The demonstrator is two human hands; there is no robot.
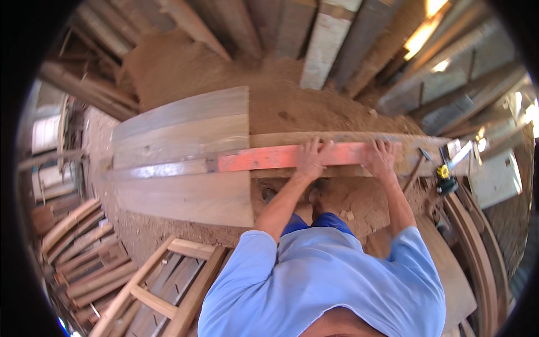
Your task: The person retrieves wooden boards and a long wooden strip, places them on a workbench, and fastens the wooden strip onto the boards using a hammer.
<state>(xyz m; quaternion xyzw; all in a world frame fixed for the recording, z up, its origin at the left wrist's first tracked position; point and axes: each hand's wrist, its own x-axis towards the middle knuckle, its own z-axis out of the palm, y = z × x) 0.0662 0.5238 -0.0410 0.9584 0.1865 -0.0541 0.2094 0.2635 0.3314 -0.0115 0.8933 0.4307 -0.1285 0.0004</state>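
A long narrow wooden board (258, 158) lies level across the workbench (337, 136). Orange-red paint covers its right part, while its left part is pale and worn. My left hand (311, 160) grips the board near its middle, fingers over the far edge. Farther right, my right hand (380, 160) holds it the same way, toward the right end of the painted part. The undersides of both hands are hidden. A wide pale wooden panel (182, 121) lies beneath the board's left part.
On the right lie a hammer (418, 167), a yellow and black tape measure (445, 178) and a saw-like blade (461, 154). A wooden frame (152, 302) stands at lower left beside stacked timber (95, 261). Upright planks (329, 42) line the far side, beyond brown sawdust (168, 62).
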